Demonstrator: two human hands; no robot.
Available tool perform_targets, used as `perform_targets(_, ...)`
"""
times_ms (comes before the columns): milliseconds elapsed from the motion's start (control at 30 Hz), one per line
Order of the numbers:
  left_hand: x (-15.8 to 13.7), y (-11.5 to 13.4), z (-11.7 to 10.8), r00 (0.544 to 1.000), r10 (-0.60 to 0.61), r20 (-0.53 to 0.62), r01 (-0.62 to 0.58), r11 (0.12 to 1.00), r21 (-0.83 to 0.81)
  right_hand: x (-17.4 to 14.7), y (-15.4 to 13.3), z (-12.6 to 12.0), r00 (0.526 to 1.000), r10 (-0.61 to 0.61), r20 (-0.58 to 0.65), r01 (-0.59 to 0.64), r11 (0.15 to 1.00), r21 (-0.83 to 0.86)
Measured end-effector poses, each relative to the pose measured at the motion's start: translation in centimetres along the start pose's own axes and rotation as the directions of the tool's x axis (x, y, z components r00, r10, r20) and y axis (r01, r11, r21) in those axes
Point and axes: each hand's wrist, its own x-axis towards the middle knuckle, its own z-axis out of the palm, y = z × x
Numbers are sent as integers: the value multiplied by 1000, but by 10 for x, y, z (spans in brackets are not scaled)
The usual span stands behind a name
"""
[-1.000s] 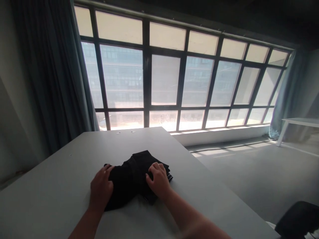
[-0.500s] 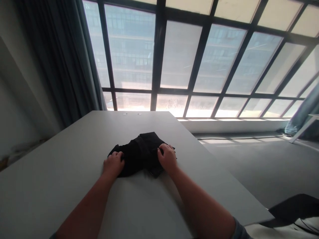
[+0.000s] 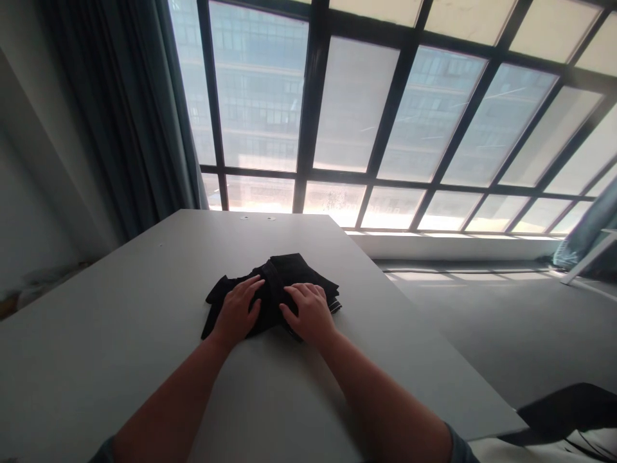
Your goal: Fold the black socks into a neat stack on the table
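No writing, brand mark or label is showing anywhere on the black garment (image 3: 284,273) or on the pale grey worktop (image 3: 120,334) carrying it; the cloth is reading as plain dark fabric, with only a thin pale edge showing at its right corner. The garment is lying bunched and partly folded near the middle of the worktop, towards its far half, with a raised fold peaking at the back. The left hand (image 3: 237,313) is resting palm down on the near left part of the cloth, its fingers (image 3: 250,287) stretched out flat and slightly spread, pointing towards the central fold, pressing on the fabric rather than gripping it. The right hand (image 3: 309,312) is lying palm down on the near right part, its fingers (image 3: 303,292) also extended and a little apart, touching the cloth without closing round it. The two hands are sitting just beside each other, with a narrow strip of black fabric showing between them. Both bare forearms are reaching in from the lower edge. Beyond the worktop a large window (image 3: 385,116) with dark frames is letting in daylight, a dark curtain (image 3: 120,116) is hanging at its left, and two small round marks (image 3: 257,218) are sitting near the worktop's far edge.
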Motion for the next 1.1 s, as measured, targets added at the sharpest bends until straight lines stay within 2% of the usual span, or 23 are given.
perform_targets(67,-2,10,5,991,113,77,-112,994,-21,-2,-5,5,997,-1,74,6,998,-67)
perform_targets(133,-4,18,9,980,157,119,-159,987,3,-3,-7,8,992,-29,121,40,995,-89)
perform_targets(300,-2,27,3,989,141,53,-146,981,127,-3,-7,7,973,-164,162,173,984,-47)
perform_targets(400,2,26,-9,988,156,-1,-155,978,143,-3,-10,-1,957,-265,121,269,963,-18)
perform_targets(500,5,20,-18,993,110,-32,-104,985,140,-4,-13,-13,949,-315,-13,315,949,-16)
perform_targets(600,7,12,-22,996,77,-48,-69,985,158,-4,-11,-24,963,-211,-166,206,977,-45)
perform_targets(667,7,10,-20,993,117,-30,-112,984,138,-4,-6,-27,964,-106,-242,96,994,-52)
perform_targets(733,7,13,-16,982,187,-6,-186,979,84,-2,0,-28,959,-42,-279,31,999,-44)
perform_targets(833,5,21,-7,965,263,4,-263,965,25,-1,8,-24,960,-10,-279,-1,999,-41)
perform_targets(900,4,24,-3,973,229,-17,-228,973,43,-1,11,-21,961,4,-277,-19,999,-51)
perform_targets(1000,4,18,-1,994,81,-71,-71,989,131,-2,12,-22,955,0,-298,-13,999,-43)
perform_targets(1100,3,8,-2,996,5,-94,12,984,178,-4,6,-25,935,-91,-344,102,995,15)
